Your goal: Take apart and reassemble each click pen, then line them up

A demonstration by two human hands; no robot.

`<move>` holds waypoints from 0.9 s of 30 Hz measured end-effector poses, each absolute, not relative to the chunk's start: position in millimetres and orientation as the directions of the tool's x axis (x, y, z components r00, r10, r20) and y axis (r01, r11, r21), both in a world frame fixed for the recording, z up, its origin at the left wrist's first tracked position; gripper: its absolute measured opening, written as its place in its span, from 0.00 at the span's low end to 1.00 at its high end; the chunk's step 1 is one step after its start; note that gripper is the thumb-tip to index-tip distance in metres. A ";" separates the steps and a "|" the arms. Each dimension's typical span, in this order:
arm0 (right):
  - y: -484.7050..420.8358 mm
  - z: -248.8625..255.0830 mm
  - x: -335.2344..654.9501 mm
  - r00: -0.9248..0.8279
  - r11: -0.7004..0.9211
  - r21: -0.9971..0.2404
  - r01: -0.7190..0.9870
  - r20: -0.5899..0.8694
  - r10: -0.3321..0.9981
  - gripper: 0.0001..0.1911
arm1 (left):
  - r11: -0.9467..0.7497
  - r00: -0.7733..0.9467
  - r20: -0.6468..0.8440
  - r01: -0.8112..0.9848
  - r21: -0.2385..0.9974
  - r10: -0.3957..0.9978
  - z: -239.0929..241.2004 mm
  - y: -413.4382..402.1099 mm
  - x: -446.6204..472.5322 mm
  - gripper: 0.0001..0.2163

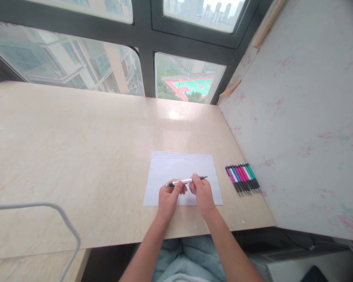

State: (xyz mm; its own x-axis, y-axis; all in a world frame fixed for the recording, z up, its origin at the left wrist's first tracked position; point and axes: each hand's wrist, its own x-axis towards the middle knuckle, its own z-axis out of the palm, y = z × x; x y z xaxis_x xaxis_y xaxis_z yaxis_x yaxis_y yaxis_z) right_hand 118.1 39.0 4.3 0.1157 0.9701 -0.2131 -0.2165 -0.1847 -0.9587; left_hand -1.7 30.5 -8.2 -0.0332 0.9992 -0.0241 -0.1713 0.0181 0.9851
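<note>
A white and black ballpoint pen (186,181) is held level above a sheet of paper (164,172). My left hand (170,196) pinches the pen near its clicker end. Around the black grip close to the tip, my right hand (202,192) has its fingers closed. The pen's tip points right. Several lines of small handwriting run along the top of the sheet; the words are too small to read. Both hands hide part of the lower half of the paper.
To the right, a row of several coloured pens (242,178) lies side by side near the papered wall (306,117). A white cable (61,215) arches over the left front of the marble-patterned desktop (76,156). Dark window frames (148,58) rise behind it.
</note>
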 end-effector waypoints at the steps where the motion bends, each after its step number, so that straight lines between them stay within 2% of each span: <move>1: 39.8 3.7 117.5 0.108 -0.168 -0.969 -0.182 -0.190 0.976 0.25 | 0.048 -0.038 -0.058 -0.220 0.974 0.998 -9.7 31.8 -1.6 0.16; 5: 40.7 3.7 122.7 0.046 -0.107 -0.991 -0.080 -0.111 0.993 0.22 | 0.116 -0.034 -0.136 -0.341 0.933 0.990 -13.2 34.5 -1.7 0.17; 11: 39.3 13.4 145.5 -0.043 -0.091 -0.995 -0.045 -0.089 0.995 0.10 | 0.133 -0.012 -0.147 -0.352 0.926 0.989 -11.2 33.7 -2.4 0.17; 18: 40.4 17.3 164.8 -0.046 -0.163 -0.983 0.080 -0.167 0.985 0.17 | 0.125 0.035 -0.120 -0.242 0.962 0.992 -8.2 35.1 -1.0 0.17; 21: 39.0 15.0 167.1 -0.033 -0.166 -0.978 0.128 -0.171 0.985 0.13 | 0.114 0.029 -0.110 -0.250 0.962 0.994 -8.5 34.5 -0.5 0.15; 27: 34.0 16.6 164.3 0.002 -0.124 -0.990 0.065 -0.124 0.992 0.07 | 0.100 0.074 -0.083 -0.263 0.960 0.994 -9.1 34.0 -2.2 0.12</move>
State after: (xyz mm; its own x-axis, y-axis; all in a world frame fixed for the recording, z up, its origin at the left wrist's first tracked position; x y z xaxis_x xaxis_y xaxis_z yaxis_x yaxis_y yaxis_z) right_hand 164.3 34.0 16.6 0.0024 0.9923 -0.1242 0.0647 -0.1241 -0.9902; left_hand -2.2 34.0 -9.1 0.0740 0.9938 -0.0830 -0.2634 0.0997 0.9595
